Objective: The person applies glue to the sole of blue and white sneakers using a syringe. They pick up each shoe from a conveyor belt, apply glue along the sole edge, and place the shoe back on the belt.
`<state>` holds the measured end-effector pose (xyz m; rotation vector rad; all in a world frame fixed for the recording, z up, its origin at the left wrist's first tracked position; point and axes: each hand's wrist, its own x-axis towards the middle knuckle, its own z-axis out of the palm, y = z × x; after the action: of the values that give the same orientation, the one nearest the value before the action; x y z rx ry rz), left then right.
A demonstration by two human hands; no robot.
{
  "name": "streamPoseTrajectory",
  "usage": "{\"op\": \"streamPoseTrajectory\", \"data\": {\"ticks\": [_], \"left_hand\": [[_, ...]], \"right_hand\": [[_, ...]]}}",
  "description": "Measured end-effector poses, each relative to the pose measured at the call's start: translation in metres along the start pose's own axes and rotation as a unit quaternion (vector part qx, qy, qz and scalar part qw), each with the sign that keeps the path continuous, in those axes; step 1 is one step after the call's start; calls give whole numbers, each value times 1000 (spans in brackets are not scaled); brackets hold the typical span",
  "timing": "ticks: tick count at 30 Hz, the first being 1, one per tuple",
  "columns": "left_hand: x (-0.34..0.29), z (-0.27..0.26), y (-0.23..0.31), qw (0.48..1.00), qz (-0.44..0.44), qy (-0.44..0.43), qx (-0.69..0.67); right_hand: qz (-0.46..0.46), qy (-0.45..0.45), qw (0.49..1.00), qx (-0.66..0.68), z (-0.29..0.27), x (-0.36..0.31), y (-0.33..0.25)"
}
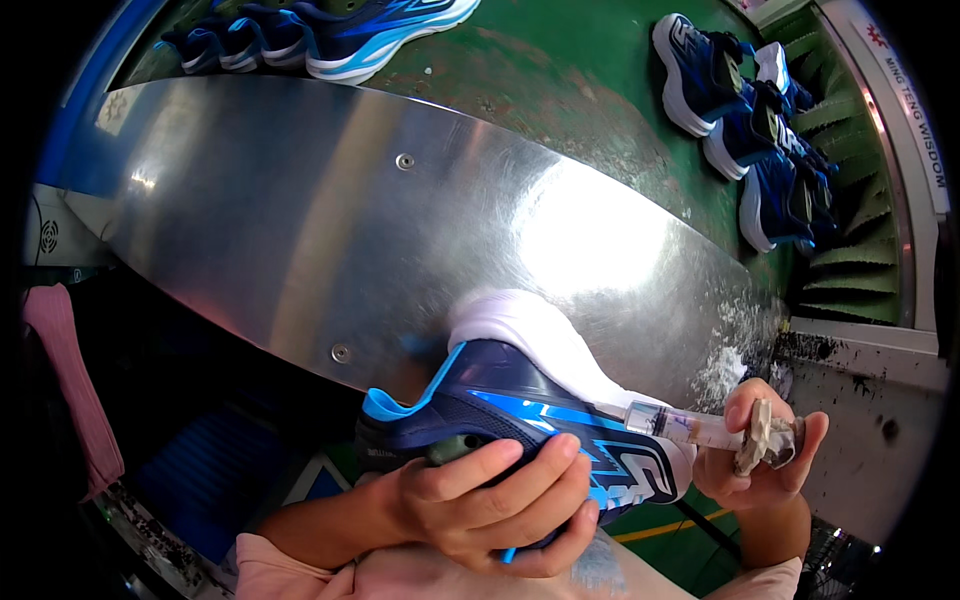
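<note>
My left hand (500, 505) is wrapped round a dark blue sneaker (510, 385) with bright blue trim, held on its side just above the near edge of a metal plate. Its thick white sole (530, 330) faces away from me, heel toward the left and toe toward the right. In my right hand (765, 485) is a clear syringe (690, 425), gripped near its plunger end, where a whitish wrapping or crust covers it. The syringe tip points left and meets the seam between sole and upper toward the forefoot; whether anything flows out cannot be seen.
A shiny metal plate (280, 200) spans the near side, with white residue (725, 375) at its right. Beyond lies a green conveyor belt (540, 90), carrying several blue sneakers (385, 35) at far left and more sneakers (695, 80) at right, beside a green strip curtain (845, 180). Pink cloth (70, 370) hangs left.
</note>
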<state>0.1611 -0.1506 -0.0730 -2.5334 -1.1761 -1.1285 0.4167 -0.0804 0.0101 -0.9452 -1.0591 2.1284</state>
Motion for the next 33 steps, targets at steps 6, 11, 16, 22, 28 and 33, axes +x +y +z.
{"op": "streamPoseTrajectory", "data": {"ticks": [6,11,16,22,28,33], "left_hand": [[-12,-10,9,998,-39,-45,3],[-23,0,18,998,-58,0,28],[-20,-1,18,998,-39,-23,48],[-10,-3,20,997,-48,-38,56],[14,-10,20,992,-9,-107,66],[37,-1,25,991,-18,-111,71]], "right_hand": [[31,35,999,-23,-1,-31,1],[52,88,995,14,-1,-72,1],[11,105,993,54,-9,-109,15],[-51,124,984,115,-12,-140,46],[-113,121,972,166,-19,-156,76],[-127,172,962,170,-10,-157,80]]}}
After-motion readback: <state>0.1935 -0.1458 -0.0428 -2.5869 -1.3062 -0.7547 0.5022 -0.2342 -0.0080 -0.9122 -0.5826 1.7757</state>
